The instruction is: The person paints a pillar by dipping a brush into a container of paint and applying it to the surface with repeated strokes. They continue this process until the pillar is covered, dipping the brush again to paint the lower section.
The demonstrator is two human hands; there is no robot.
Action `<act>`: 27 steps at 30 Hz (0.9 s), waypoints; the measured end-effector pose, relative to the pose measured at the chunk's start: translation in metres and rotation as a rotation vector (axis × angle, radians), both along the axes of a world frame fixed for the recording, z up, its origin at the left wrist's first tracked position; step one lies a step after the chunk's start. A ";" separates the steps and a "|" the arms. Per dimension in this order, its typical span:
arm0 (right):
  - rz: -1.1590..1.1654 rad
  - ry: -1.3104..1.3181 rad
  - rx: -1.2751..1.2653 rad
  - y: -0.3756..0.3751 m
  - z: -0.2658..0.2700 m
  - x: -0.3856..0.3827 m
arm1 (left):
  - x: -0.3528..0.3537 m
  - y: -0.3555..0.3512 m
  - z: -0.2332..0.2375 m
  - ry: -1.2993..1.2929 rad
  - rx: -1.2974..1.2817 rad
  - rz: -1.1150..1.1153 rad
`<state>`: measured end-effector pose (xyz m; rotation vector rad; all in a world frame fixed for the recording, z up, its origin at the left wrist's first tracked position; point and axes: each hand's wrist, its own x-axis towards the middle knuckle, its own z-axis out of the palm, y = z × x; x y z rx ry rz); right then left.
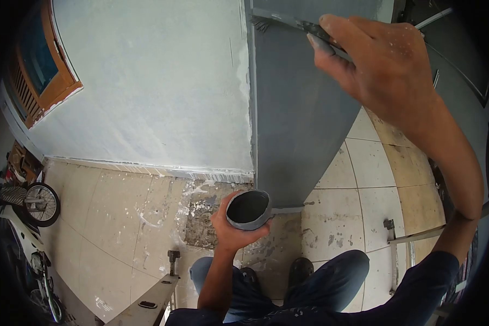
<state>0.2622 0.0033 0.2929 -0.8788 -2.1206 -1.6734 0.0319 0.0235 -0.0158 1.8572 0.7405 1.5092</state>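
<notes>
The person's right hand (383, 62) is raised at the upper right, with the thumb and the forefinger pinching the dark handle of a paintbrush (296, 23). The other fingers curl in behind the forefinger, and the back of the hand hides most of them. Part of the handle is covered by the grip. The brush points left, its grey bristles at the corner where a dark grey wall section (304, 103) meets a pale wall (157, 81); whether they press on the surface cannot be told.

Lower down, the left hand (228, 225) holds a round cup (249, 210) from beneath and from its left side. The fingers are wrapped around it, but the cup hides most of them, so their exact spacing cannot be told. The cup's mouth faces up towards the camera; its inside is dark, and how full it is cannot be made out. Its rim is coated in grey.

Below, two bent knees in jeans (339, 277) show, the shoes (300, 270) partly in shadow. The tiled floor (114, 217) is spattered with white near the wall's base. At the left edge, a wooden-framed window (65, 81) and a motorcycle wheel (42, 204) fade into the dark rim of the view.
</notes>
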 end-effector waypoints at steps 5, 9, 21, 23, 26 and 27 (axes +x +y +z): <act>-0.091 -0.121 -0.226 -0.009 -0.067 -0.012 | -0.001 -0.004 0.001 -0.020 -0.041 -0.038; -0.124 -0.251 -0.442 -0.015 -0.112 -0.012 | -0.007 -0.007 0.003 -0.007 -0.044 -0.033; 0.104 0.028 0.057 0.009 0.028 -0.006 | -0.007 -0.005 0.003 0.000 0.001 -0.005; -0.039 -0.088 0.262 0.007 0.057 -0.003 | -0.006 -0.006 0.002 0.007 0.002 -0.006; 0.042 -0.070 0.209 0.013 0.036 0.000 | -0.006 -0.006 0.004 0.024 0.015 0.004; -0.039 -0.109 0.119 0.005 0.022 -0.003 | -0.006 -0.006 0.004 0.028 0.021 0.010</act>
